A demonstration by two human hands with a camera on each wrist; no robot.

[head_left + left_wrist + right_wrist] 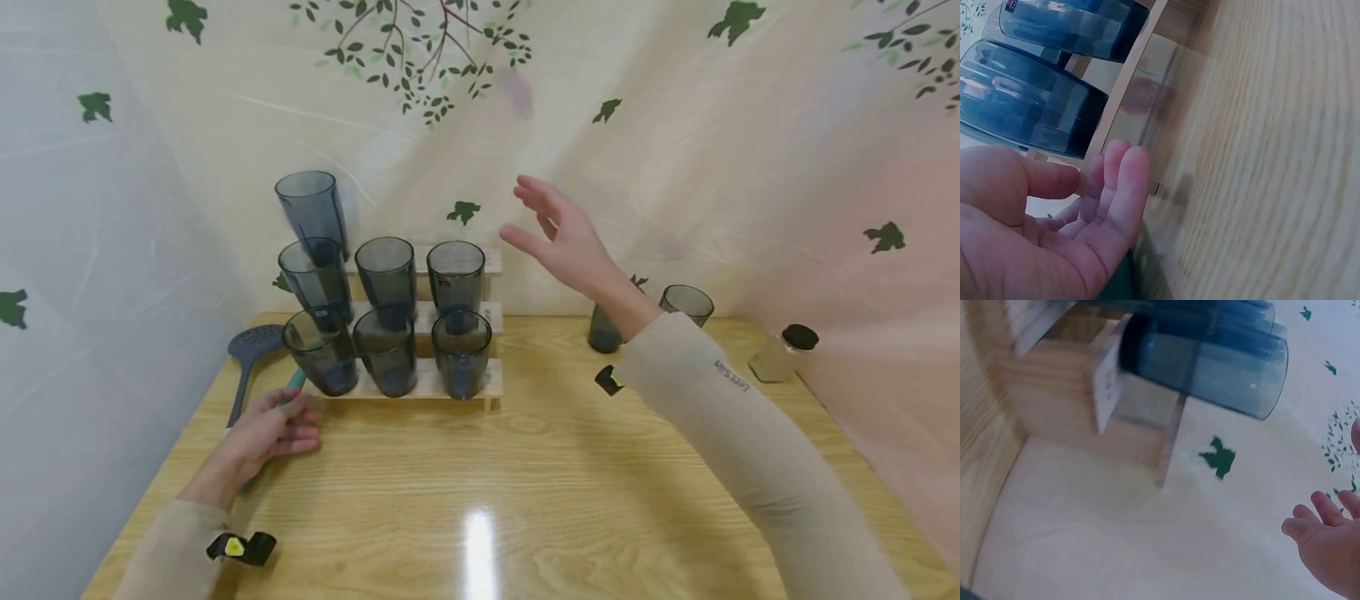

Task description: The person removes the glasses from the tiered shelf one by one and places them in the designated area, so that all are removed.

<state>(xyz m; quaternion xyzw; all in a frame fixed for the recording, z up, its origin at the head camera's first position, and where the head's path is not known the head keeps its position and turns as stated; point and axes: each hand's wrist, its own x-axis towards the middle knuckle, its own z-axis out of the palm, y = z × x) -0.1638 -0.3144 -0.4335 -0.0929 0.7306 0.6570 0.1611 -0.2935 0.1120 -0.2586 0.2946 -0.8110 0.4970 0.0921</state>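
Note:
A tiered wooden rack (495, 379) carries several smoky blue drinking glasses (459, 354). One glass (311, 204) stands alone on the top tier at the left; the two lower tiers each have three. My left hand (273, 429) is at the rack's front left corner. In the left wrist view, that hand's thumb (1054, 180) and fingertips (1132, 162) pinch the end of the lowest board. My right hand (566, 237) is raised in the air right of the rack, fingers apart, holding nothing. The right wrist view shows part of this hand (1329, 540) away from the glasses.
A dark slotted turner (255, 342) lies left of the rack, with a green-handled item (297, 379) partly hidden by my left hand. Behind my right forearm stand a dark glass (603, 329) and another glass (687, 302). A black-lidded jar (780, 354) is at the far right.

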